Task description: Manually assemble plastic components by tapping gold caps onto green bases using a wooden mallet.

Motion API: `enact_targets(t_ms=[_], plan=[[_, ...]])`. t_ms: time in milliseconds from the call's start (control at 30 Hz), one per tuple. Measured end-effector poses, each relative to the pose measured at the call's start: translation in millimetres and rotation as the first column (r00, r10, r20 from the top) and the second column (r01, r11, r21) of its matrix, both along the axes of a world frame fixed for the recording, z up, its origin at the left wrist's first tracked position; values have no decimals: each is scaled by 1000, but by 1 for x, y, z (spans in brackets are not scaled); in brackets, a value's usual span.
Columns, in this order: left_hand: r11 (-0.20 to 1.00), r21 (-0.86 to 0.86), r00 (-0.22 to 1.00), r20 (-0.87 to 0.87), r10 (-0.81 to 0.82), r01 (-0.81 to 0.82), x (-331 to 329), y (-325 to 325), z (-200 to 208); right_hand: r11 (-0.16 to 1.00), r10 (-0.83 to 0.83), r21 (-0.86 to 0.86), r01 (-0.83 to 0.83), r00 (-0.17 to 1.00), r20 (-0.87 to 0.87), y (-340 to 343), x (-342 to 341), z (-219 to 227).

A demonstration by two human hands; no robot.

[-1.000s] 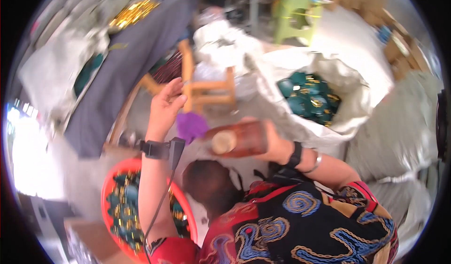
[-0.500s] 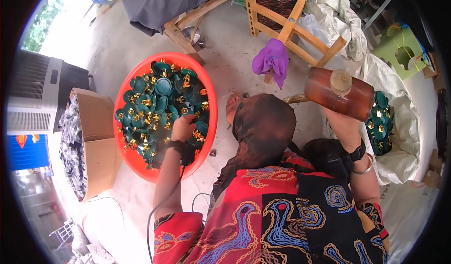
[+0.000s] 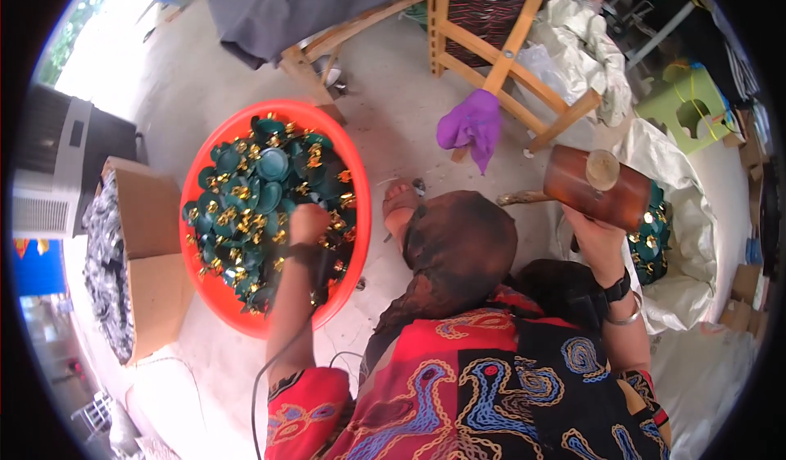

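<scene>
My left hand (image 3: 309, 224) is inside a red plastic basin (image 3: 364, 185), over a heap of dark green round discs with gold trims (image 3: 273, 165). Its fingers look curled closed, slightly blurred; anything in them is hidden. At the right, my right hand (image 3: 596, 239) is closed on a reddish-brown, barrel-shaped mallet (image 3: 573, 177). The mallet's head covers most of those fingers, and a pale round wooden plug shows on its upper face. A rough wooden stick (image 3: 522, 199) juts out beside the head, toward my knee.
A white woven sack (image 3: 696, 251) with more green-and-gold pieces opens at the right. Left of the basin stands a cardboard box (image 3: 151, 214) of grey pieces. Ahead are a folding wooden stool (image 3: 483, 73), a purple cloth (image 3: 473, 128) and a grey-covered table (image 3: 327, 5).
My view has shifted, so the basin appears lower and farther left. The left hand stays in the basin, now closer to its middle. The mallet remains in my right hand.
</scene>
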State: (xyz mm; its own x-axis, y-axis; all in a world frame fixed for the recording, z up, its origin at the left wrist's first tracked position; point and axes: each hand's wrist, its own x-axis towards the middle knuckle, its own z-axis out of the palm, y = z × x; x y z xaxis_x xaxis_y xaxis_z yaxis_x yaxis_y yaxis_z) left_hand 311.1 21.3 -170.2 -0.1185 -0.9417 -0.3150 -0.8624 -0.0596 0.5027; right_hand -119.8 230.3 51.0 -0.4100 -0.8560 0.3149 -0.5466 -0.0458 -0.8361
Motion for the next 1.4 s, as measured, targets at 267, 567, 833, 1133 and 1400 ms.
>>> enact_targets(t_ms=[267, 567, 833, 1133, 1400], plan=[[969, 209, 333, -930, 157, 129, -170, -24, 173, 985, -93, -146, 89, 996, -16, -49, -10, 39], [926, 205, 436, -898, 50, 318, -291, -37, 157, 963, -42, -264, -60, 930, -366, -114, -13, 80], [975, -109, 626, -752, -207, 192, -292, -36, 153, 955, 54, -229, -188, 870, -489, -154, -10, 69], [706, -656, 597, -463, -655, 266, -312, -30, 164, 975, 116, -103, -199, 841, -528, -161, -7, 88], [776, -614, 504, -629, -592, 145, -314, -27, 159, 939, -318, -305, 159, 740, -593, -124, -20, 200]])
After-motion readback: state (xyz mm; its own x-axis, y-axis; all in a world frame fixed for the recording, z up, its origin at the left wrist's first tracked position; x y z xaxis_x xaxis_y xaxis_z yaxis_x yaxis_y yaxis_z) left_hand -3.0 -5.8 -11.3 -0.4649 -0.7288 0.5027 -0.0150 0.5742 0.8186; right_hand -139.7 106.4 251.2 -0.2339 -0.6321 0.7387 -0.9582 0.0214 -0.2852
